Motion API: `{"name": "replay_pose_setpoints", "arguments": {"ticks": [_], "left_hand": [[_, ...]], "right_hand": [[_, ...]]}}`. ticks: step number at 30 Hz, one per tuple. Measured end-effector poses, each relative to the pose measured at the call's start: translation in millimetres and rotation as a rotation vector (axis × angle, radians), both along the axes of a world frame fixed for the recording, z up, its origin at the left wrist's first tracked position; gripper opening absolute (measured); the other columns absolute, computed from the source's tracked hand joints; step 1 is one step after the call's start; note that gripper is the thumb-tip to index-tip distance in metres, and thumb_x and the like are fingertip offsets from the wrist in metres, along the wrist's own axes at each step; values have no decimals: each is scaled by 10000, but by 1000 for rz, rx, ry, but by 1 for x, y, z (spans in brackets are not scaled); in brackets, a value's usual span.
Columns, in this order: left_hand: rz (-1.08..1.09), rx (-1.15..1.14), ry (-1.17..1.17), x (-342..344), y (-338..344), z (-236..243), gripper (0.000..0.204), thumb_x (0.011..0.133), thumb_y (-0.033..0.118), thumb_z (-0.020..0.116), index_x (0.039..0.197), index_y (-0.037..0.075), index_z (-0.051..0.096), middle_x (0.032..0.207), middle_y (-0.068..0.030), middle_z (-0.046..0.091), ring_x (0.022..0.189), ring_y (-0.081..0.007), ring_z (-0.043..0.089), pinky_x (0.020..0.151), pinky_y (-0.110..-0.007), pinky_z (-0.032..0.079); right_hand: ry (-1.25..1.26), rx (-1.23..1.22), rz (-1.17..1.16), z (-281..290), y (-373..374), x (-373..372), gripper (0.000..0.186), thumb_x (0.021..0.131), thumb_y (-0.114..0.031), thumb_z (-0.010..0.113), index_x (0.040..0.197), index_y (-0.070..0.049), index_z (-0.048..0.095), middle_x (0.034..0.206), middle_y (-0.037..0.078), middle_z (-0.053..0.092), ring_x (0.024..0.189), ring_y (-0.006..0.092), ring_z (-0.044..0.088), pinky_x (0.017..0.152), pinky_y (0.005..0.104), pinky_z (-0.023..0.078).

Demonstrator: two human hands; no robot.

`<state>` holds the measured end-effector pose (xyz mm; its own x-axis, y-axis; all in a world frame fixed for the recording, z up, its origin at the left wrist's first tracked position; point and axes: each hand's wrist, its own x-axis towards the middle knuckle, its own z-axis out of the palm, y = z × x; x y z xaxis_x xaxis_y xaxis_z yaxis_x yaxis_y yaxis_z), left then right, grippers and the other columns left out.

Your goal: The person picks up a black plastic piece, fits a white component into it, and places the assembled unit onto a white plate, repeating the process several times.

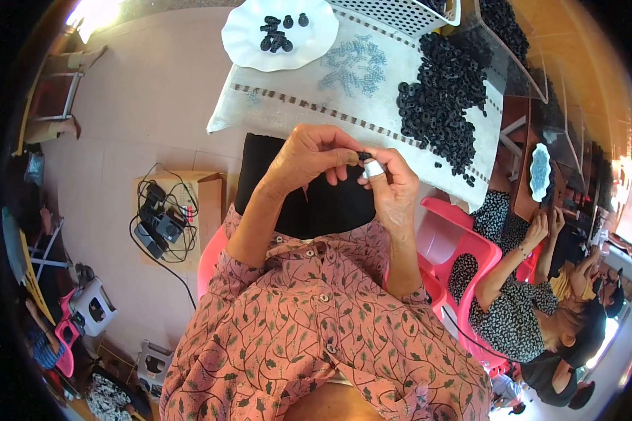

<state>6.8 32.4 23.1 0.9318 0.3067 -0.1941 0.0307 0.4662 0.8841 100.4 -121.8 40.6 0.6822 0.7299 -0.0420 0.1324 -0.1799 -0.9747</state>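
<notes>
Over my lap, my left hand [309, 160] pinches a small black part [363, 156] between thumb and fingertips. My right hand [395, 188] closes on the same part from the other side. A white cover [373, 168] sits on my right thumb. Most of the part is hidden by the fingers, so its exact kind cannot be told. Beyond the hands, a scalloped white plate [242, 42] carries several small black knobbed pieces [277, 43]. To the right, a large heap of small black ring-like pieces [442, 98] spreads over the white patterned tablecloth [288, 88].
A white perforated basket [393, 17] stands at the table's far side. At left on the floor, a cardboard box [207, 203] bears black adapters and tangled cables [165, 221]. A pink chair [463, 245] and a co-worker in patterned clothing [512, 316] are close at right.
</notes>
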Motion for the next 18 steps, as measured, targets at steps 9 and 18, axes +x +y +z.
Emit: {"name": "replay_pose_setpoints", "arguments": {"ticks": [9,18], "left_hand": [[48,-71,-17,1,-4,-9,115,832,71,677,912,-8,655,718,-56,665,544,-55,561,446,-173,436],[16,-105,-51,-2,-5,-13,199,870,144,648,1023,18,663,738,-25,640,583,-48,546,480,-170,414]], "right_hand": [[349,54,-65,-5,-1,-5,195,925,-71,546,1092,5,613,876,58,644,663,82,587,572,184,453],[591,154,-32,-13,5,-3,196,919,-95,565,1075,12,614,866,49,645,631,82,559,549,185,424]]}}
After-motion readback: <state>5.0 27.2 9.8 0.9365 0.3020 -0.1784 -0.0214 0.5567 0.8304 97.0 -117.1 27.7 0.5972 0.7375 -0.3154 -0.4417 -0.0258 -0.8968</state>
